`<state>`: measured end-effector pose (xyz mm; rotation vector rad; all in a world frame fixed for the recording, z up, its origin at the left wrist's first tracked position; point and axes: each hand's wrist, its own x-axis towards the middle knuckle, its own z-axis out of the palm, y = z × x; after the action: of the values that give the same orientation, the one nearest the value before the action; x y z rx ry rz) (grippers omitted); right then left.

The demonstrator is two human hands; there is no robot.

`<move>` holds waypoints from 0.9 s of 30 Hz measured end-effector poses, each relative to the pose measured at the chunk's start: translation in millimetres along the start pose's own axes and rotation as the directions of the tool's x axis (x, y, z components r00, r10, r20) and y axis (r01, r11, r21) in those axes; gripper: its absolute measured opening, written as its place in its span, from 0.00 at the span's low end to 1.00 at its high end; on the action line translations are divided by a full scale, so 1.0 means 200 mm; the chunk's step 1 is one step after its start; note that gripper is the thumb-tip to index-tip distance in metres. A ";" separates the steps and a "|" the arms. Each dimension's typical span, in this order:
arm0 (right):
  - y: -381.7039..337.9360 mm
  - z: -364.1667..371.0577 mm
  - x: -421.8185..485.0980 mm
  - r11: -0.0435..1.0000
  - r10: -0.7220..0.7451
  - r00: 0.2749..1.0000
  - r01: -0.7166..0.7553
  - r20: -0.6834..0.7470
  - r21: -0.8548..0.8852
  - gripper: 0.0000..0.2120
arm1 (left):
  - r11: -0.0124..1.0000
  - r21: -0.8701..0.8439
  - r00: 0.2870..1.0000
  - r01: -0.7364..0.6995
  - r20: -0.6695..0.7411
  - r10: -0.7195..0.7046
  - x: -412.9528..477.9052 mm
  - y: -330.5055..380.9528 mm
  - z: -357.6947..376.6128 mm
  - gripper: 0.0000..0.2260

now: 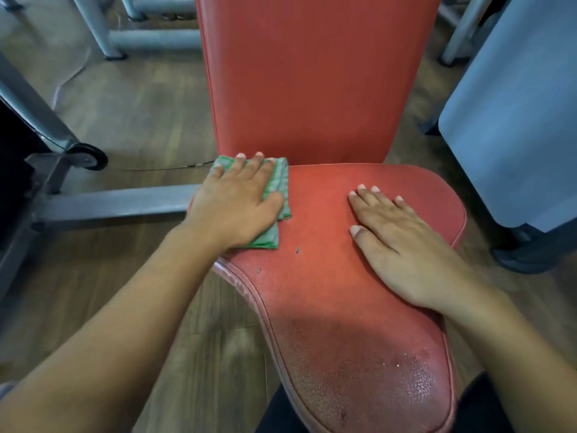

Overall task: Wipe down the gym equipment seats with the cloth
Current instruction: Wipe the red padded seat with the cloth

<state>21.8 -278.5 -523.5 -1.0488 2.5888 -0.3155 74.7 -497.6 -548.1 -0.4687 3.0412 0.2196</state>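
Observation:
A red padded seat [324, 276] fills the middle of the view, with its red backrest [312, 76] rising behind it. The seat's vinyl is worn, with small nicks near its left edge. A folded green checked cloth [278, 189] lies on the seat's far left corner. My left hand [237, 204] presses flat on top of the cloth, fingers spread toward the backrest. My right hand [402, 245] rests flat and bare on the right half of the seat, fingers apart, holding nothing.
Grey metal frame bars [115, 204] and a small black wheel [87, 156] stand left of the seat on the wooden floor. A pale blue-grey padded block [515, 114] stands close on the right. More grey machine legs [150, 39] stand at the back.

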 end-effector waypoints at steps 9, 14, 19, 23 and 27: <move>0.02 0.02 0.01 1.000 -0.020 1.000 0.020 -0.016 -0.012 0.26 | 0.991 -0.031 0.989 -0.129 -0.070 0.126 -0.16 -0.07 0.02 0.37; 0.01 0.02 0.01 1.000 -0.015 1.000 0.015 -0.019 -0.012 0.26 | 0.998 0.030 0.998 -0.047 -0.044 0.048 -0.01 0.01 0.02 0.39; 0.01 0.01 0.01 1.000 -0.017 1.000 0.017 -0.016 -0.010 0.26 | 0.974 -0.054 0.973 -0.221 -0.084 0.216 -0.25 -0.05 0.04 0.36; 0.01 0.01 0.01 1.000 -0.016 1.000 0.016 -0.022 -0.009 0.26 | 0.993 -0.121 1.000 0.001 -0.022 -0.004 -0.15 -0.15 0.00 0.39; 0.00 0.01 0.01 1.000 -0.012 1.000 0.011 -0.027 -0.010 0.26 | 0.998 0.020 0.997 -0.061 -0.049 0.062 -0.08 0.04 0.03 0.36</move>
<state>20.8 -280.3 -526.5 -1.0703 2.6118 -0.3221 87.4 -483.8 -550.8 -0.3857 3.1059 0.1856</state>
